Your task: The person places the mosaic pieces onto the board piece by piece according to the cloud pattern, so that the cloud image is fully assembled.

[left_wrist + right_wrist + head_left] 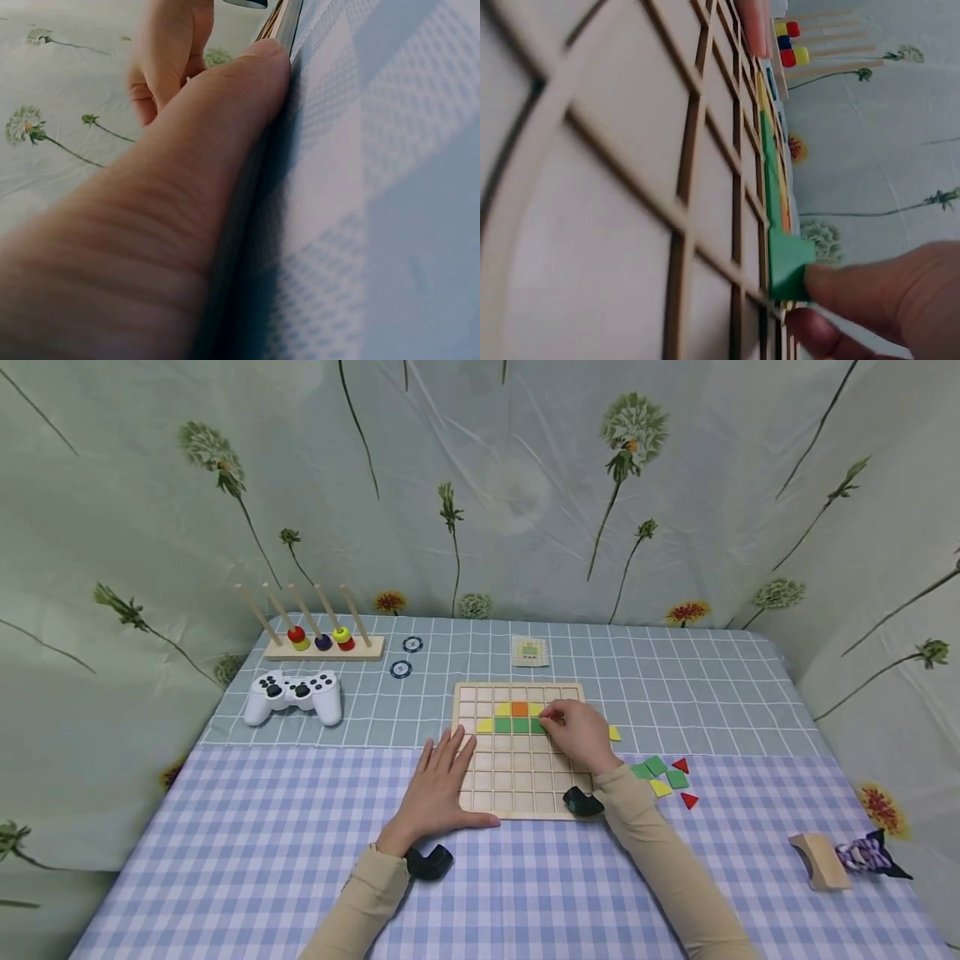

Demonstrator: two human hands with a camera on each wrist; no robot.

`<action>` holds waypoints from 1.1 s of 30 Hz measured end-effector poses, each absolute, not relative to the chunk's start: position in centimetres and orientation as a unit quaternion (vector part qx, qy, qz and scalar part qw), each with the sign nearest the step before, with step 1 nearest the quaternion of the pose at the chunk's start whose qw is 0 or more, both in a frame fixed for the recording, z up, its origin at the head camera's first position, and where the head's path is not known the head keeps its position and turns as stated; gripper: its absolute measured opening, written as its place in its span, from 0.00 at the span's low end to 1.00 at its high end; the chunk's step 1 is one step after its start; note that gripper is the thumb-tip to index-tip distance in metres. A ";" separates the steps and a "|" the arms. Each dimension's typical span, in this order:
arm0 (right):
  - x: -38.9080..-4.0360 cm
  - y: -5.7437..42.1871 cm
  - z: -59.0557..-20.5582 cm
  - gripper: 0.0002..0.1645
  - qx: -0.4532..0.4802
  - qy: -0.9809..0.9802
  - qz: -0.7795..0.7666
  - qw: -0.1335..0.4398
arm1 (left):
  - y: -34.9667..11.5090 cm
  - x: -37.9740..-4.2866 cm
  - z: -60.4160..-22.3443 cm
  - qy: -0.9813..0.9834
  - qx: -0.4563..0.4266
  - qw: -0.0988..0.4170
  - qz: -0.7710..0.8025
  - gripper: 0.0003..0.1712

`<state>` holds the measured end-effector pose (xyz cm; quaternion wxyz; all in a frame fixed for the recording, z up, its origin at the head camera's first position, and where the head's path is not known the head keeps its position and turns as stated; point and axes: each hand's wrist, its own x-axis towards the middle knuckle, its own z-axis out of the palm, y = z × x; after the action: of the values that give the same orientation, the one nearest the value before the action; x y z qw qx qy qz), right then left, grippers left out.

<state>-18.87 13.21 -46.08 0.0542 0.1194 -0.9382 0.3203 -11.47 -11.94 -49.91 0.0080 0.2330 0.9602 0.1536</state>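
Note:
A wooden grid board (517, 777) lies on the table. Along its left edge my left hand (441, 789) rests with straight, spread fingers, the thumb by the near edge. My right hand (577, 731) pinches a green square tile (791, 266) between thumb and finger; in the right wrist view it stands tilted at the grid. Left of it in the same row are green tiles (512, 725) and a yellow tile (485, 725). The row behind holds an orange square (519, 709) between yellow pieces (503, 709). How far the pinched tile sits in its cell, I cannot tell.
Loose green, yellow and red pieces (677, 779) lie right of the board. Behind it is a pattern card (530, 651). A white game controller (292, 696), a peg stand with beads (330, 650) and two chips (401, 669) are at left; a wooden arch block (823, 862) is at right.

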 end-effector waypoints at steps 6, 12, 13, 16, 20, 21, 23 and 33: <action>-18.9 12.7 -46.0 0.03 0.123 -0.947 0.286 0.079 | -11.9 -11.4 -50.0 0.960 0.230 0.008 0.158 0.72; -18.5 13.3 -45.8 0.03 0.130 -0.944 0.298 0.061 | -11.9 -11.5 -50.1 0.961 0.229 0.006 0.157 0.72; -18.3 13.5 -45.7 0.03 0.133 -0.941 0.304 0.058 | -11.9 -11.6 -50.1 0.960 0.230 0.003 0.157 0.72; -17.6 14.7 -45.5 0.05 0.136 -0.934 0.326 0.049 | -11.9 -11.7 -50.1 0.959 0.234 -0.002 0.157 0.72; -16.3 17.3 -45.2 0.08 0.125 -0.932 0.338 0.043 | -11.9 -11.7 -50.2 0.959 0.236 0.002 0.158 0.72; -16.0 18.1 -45.1 0.08 0.120 -0.933 0.336 0.042 | -11.9 -11.7 -50.2 0.959 0.235 0.004 0.158 0.72; -15.2 19.8 -44.9 0.09 0.106 -0.937 0.330 0.039 | -12.0 -11.6 -50.3 0.959 0.235 0.006 0.158 0.72; -10.9 26.9 -44.4 0.15 0.008 -0.959 0.283 -0.010 | -12.2 -11.5 -50.4 0.958 0.239 -0.001 0.161 0.72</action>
<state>-10.90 26.87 -44.37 -0.0104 0.0082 -0.9591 0.2827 -11.54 -12.15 -50.35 -0.0014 0.2390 0.9575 0.1614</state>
